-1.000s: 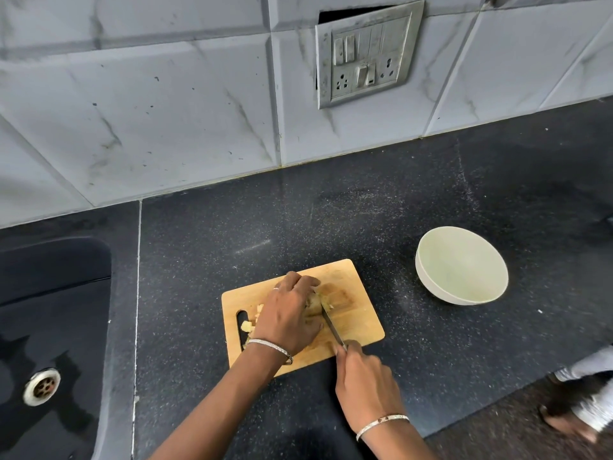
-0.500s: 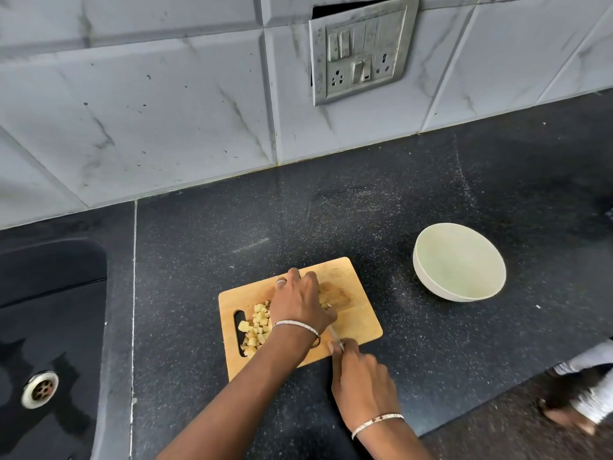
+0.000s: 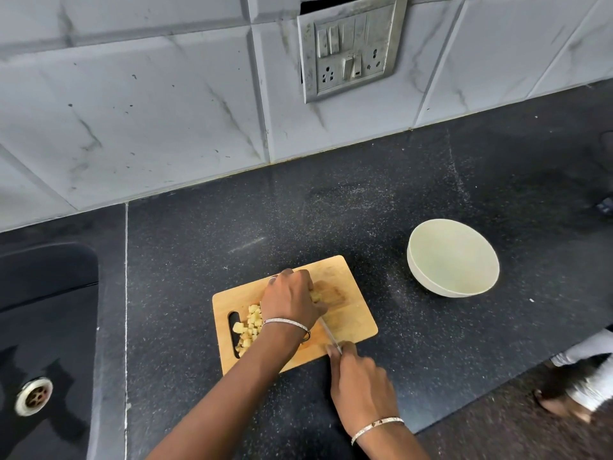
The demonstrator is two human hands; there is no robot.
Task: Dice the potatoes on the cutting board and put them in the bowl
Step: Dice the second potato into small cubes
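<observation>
I see a black speckled desk (image 3: 232, 227) under a grey tiled wall (image 3: 149, 111), sink (image 3: 49, 310) at left. On the cutting board (image 3: 351, 313) the left hand (image 3: 292, 300) clenches its fingers on a potato piece (image 3: 314, 295), diced cubes (image 3: 248, 327) heaped by its wrist; the right hand (image 3: 361, 383) grips the knife (image 3: 329, 334). The bowl (image 3: 418, 277) stands apart, right.

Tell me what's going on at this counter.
A person is dicing potato on the wooden cutting board. The left hand holds down a potato piece while the right hand grips the knife, its blade lying across the board. A pile of diced cubes sits at the board's left end by the handle slot. The bowl to the right holds nothing yet.
</observation>
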